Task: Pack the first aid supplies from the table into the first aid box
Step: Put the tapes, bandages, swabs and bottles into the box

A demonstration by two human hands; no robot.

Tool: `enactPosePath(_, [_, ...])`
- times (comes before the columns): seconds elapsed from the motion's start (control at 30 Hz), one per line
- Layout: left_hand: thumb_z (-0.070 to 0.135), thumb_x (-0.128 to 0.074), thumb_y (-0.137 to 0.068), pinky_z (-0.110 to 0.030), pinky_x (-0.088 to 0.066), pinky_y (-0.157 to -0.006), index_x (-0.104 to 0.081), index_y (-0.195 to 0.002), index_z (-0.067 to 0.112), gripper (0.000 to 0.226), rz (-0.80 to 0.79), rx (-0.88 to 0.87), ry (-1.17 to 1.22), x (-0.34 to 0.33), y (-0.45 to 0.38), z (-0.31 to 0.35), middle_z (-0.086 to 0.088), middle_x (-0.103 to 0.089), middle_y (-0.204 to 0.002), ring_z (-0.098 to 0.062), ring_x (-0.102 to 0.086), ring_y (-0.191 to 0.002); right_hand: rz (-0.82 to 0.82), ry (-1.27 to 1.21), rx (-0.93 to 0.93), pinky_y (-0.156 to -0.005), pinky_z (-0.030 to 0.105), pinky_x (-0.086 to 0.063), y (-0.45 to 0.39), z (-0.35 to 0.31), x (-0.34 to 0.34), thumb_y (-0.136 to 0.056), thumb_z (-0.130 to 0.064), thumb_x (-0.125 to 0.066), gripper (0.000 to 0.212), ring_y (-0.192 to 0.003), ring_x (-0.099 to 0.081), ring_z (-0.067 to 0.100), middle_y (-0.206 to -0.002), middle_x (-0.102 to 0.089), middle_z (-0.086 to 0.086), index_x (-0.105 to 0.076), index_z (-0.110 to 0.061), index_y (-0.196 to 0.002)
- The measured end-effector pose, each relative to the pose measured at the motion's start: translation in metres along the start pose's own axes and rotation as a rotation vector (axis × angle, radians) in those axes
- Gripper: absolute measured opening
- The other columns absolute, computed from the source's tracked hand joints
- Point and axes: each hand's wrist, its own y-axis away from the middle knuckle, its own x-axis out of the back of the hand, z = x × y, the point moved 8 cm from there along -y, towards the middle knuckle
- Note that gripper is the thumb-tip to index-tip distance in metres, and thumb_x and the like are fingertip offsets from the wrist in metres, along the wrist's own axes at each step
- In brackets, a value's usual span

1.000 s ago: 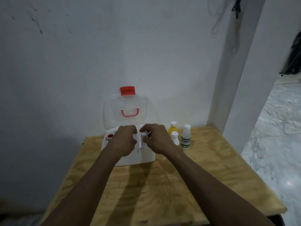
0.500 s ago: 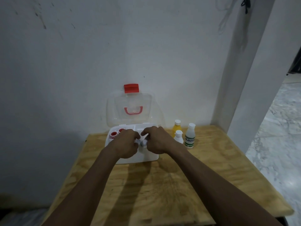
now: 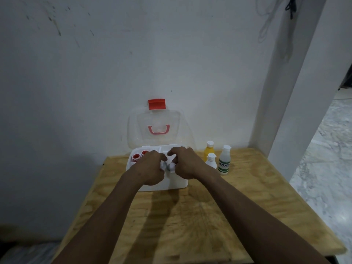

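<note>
- Left hand [image 3: 150, 169]: over the open box, fingers curled round one end of a small white item [image 3: 167, 166]; the grip looks meant to steady it for seating.
- Right hand [image 3: 185, 164]: close beside the left, fingers closed on the item's other end; index finger raised toward the far rim. What the item is cannot be told, being blurred and mostly covered.
- First aid box [image 3: 179, 182]: white base near the bench's far edge, left of middle; presumably kept central for two-handed reach.
- Lid [image 3: 154, 126]: clear, red handle and red latch [image 3: 157, 104], upright against the wall, so the compartments stay accessible.
- Red-capped containers [image 3: 140, 155]: two, already in the box's far-left compartment.
- Yellow bottle [image 3: 208, 152], small white bottle [image 3: 211, 160], green-labelled bottle [image 3: 224, 161]: upright, clustered just right of the box near the far edge; not yet packed, apparently staged for the right hand.
- Bench [image 3: 247, 206]: bare plywood toward the near edge.
</note>
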Motion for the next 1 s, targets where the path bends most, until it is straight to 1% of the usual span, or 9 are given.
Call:
enactPosePath(0.1, [0.011, -0.058, -0.090, -0.034, -0.049, -0.099, -0.056, -0.133, 0.016, 0.044, -0.005, -0.003, -0.019, 0.000, 0.000, 0.001, -0.009, -0.059, -0.131, -0.025, -0.058, -0.117, 0.004, 0.007, -0.007, -0.095, 0.033, -0.048, 0.000, 0.001, 0.001, -0.084, -0.009, -0.068, 0.052, -0.118, -0.057, 0.026, -0.130, -0.060, 0.013, -0.053, -0.013, -0.133])
enactPosePath(0.3, [0.011, -0.061, -0.089, -0.039, -0.046, -0.105, -0.054, -0.134, 0.016, 0.046, -0.019, 0.001, -0.034, -0.001, -0.002, 0.002, -0.008, -0.058, -0.134, -0.025, -0.055, -0.122, 0.009, 0.018, -0.011, -0.098, 0.033, -0.047, 0.001, 0.000, 0.004, -0.083, -0.006, -0.067, 0.053, -0.123, -0.054, 0.028, -0.134, -0.056, 0.014, -0.053, -0.012, -0.134])
enactPosePath(0.4, [0.011, -0.060, -0.089, -0.037, -0.047, -0.104, -0.054, -0.135, 0.017, 0.046, -0.021, 0.008, -0.024, -0.001, -0.002, 0.003, -0.007, -0.058, -0.133, -0.025, -0.056, -0.121, 0.005, 0.024, -0.011, -0.098, 0.034, -0.048, 0.002, -0.001, 0.004, -0.082, -0.004, -0.068, 0.054, -0.121, -0.055, 0.028, -0.132, -0.059, 0.013, -0.053, -0.012, -0.134])
enactPosePath(0.5, [0.010, -0.060, -0.088, -0.036, -0.048, -0.100, -0.054, -0.135, 0.017, 0.047, -0.015, 0.011, -0.008, 0.000, -0.001, 0.004, -0.008, -0.058, -0.133, -0.026, -0.057, -0.119, 0.008, 0.016, -0.003, -0.097, 0.036, -0.050, 0.003, -0.003, 0.006, -0.081, 0.000, -0.067, 0.053, -0.116, -0.059, 0.027, -0.124, -0.064, 0.013, -0.055, -0.011, -0.132])
enactPosePath(0.57, [0.009, -0.061, -0.088, -0.038, -0.048, -0.102, -0.055, -0.135, 0.016, 0.048, -0.016, 0.008, -0.010, -0.001, 0.000, 0.005, -0.008, -0.057, -0.134, -0.026, -0.056, -0.121, 0.005, 0.013, -0.001, -0.097, 0.038, -0.051, 0.005, -0.003, 0.007, -0.082, 0.003, -0.066, 0.053, -0.111, -0.061, 0.026, -0.118, -0.066, 0.012, -0.055, -0.010, -0.132])
enactPosePath(0.7, [0.008, -0.060, -0.089, -0.037, -0.048, -0.101, -0.056, -0.133, 0.015, 0.045, -0.003, 0.003, -0.009, 0.000, 0.002, 0.007, -0.009, -0.057, -0.135, -0.027, -0.056, -0.121, 0.010, 0.012, 0.000, -0.096, 0.039, -0.052, 0.006, -0.004, 0.008, -0.081, 0.003, -0.067, 0.054, -0.109, -0.062, 0.026, -0.118, -0.066, 0.013, -0.055, -0.010, -0.132])
enactPosePath(0.8, [0.012, -0.057, -0.091, -0.036, -0.049, -0.100, -0.056, -0.133, 0.015, 0.041, 0.006, -0.001, -0.003, 0.000, 0.003, 0.006, -0.009, -0.058, -0.133, -0.026, -0.058, -0.118, 0.005, 0.006, 0.001, -0.096, 0.038, -0.051, 0.008, -0.006, 0.009, -0.082, 0.003, -0.065, 0.053, -0.108, -0.062, 0.026, -0.117, -0.067, 0.012, -0.054, -0.009, -0.132])
enactPosePath(0.93, [0.013, -0.057, -0.091, -0.035, -0.045, -0.104, -0.054, -0.135, 0.017, 0.044, 0.005, 0.002, -0.038, 0.002, 0.002, 0.007, -0.008, -0.057, -0.134, -0.024, -0.055, -0.122, 0.002, 0.015, 0.006, -0.097, 0.036, -0.050, 0.009, -0.008, 0.013, -0.083, 0.001, -0.065, 0.052, -0.111, -0.060, 0.027, -0.120, -0.065, 0.013, -0.053, -0.009, -0.133])
enactPosePath(1.0, [0.013, -0.059, -0.089, -0.033, -0.045, -0.103, -0.054, -0.135, 0.019, 0.046, 0.027, -0.001, -0.081, 0.005, 0.002, 0.009, -0.007, -0.057, -0.135, -0.023, -0.055, -0.123, -0.001, 0.018, 0.001, -0.096, 0.034, -0.050, 0.010, -0.008, 0.015, -0.084, 0.001, -0.065, 0.052, -0.110, -0.061, 0.026, -0.121, -0.065, 0.013, -0.053, -0.008, -0.134])
